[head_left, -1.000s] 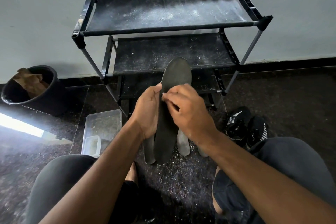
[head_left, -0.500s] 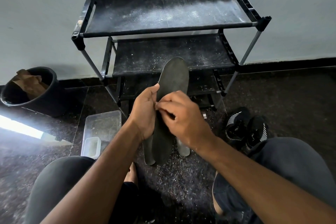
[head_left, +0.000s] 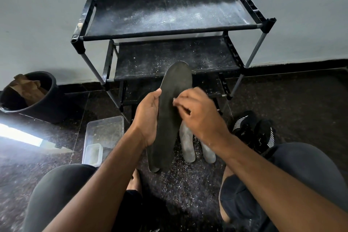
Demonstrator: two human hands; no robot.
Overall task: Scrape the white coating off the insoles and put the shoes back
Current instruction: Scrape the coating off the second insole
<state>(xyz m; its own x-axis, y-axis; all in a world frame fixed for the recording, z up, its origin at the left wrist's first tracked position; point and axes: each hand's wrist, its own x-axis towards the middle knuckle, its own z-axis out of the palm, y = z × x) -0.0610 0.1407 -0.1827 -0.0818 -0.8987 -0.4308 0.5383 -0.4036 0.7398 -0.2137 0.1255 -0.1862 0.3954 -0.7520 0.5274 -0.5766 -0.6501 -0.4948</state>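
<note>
My left hand (head_left: 147,118) grips a long dark insole (head_left: 172,100) by its left edge and holds it upright in front of me. My right hand (head_left: 197,113) lies over the insole's right side, its curled fingertips pressed on the dark face; the thumb is hidden. Two whitish-grey insoles (head_left: 187,143) lie on the floor just behind, and the tip of another one (head_left: 153,168) shows under the held one. A pair of black shoes with white stripes (head_left: 252,130) stands on the floor to the right. White flakes (head_left: 188,181) cover the floor between my knees.
A black three-tier shoe rack (head_left: 169,15), dusted white, stands against the wall ahead. A clear plastic box (head_left: 104,132) with a small tub (head_left: 93,152) sits at the left. A black bucket with brown paper (head_left: 28,96) is at the far left.
My right hand has slid from the insole's left edge beside my left thumb across to the right of its face. The two whitish insoles on the floor show more.
</note>
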